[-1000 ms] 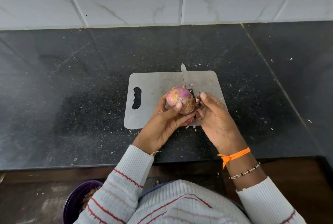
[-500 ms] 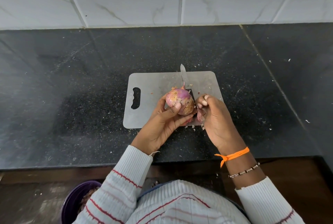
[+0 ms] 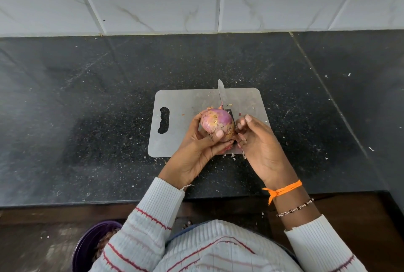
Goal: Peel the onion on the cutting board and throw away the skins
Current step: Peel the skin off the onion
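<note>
Above the grey cutting board (image 3: 185, 101), in the head view, a red onion (image 3: 217, 124) is held off the surface — gripped by the left hand (image 3: 196, 151), thumb curled over its near side. The right hand (image 3: 260, 147) is placed just beside the onion, its fingertips (image 3: 241, 137) pinched on a scrap of skin at the onion's right edge. A knife (image 3: 221, 92) is seen lying on the board behind the onion, blade pointing away. Skin flakes are scattered over the black countertop (image 3: 87, 107). A purple bin (image 3: 87, 247) holding peelings is noted at floor level, lower left.
</note>
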Demonstrator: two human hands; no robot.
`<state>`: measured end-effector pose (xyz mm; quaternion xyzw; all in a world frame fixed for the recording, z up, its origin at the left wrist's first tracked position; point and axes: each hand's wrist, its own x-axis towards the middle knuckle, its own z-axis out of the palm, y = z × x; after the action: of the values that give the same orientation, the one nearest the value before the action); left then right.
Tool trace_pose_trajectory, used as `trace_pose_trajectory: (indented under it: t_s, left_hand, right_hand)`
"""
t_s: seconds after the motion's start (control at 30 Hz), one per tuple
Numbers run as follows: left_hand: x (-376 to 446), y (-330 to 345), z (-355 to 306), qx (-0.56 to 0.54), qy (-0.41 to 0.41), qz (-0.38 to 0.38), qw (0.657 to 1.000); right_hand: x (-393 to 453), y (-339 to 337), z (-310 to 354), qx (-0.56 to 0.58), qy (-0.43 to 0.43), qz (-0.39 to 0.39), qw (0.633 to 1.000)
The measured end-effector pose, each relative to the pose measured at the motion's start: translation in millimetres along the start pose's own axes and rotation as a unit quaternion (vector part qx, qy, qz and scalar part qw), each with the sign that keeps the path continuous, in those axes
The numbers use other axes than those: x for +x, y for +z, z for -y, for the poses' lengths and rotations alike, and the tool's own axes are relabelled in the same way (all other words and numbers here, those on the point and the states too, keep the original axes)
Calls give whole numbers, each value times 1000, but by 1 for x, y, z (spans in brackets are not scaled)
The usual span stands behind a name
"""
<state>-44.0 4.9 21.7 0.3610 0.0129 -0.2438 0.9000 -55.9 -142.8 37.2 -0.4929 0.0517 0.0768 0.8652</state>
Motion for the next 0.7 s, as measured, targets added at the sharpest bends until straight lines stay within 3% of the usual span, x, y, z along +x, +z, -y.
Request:
trace_pose_trajectory:
  t_s: [0.1,0.2,0.33,0.6,0.7]
  left_hand:
    - [1,-1,-1,4,3,9,1000]
    - [2,-2,-2,6,14,15,1000]
    - [4,1,-1,96,76,-5,993]
    - [2,12,-5,266,122,-78,953]
    - [6,12,0,354,155,-111,916]
  right_hand:
    - [0,-1,-1,-52,-34,-51,997]
    - [1,-3,-2,-137,-87,-33,986]
    - [3,-2,-4,-175,-81,-9,981]
    - [3,5,-5,-201,-71,3,977]
    - [3,14,-8,-221,-102,-27,970]
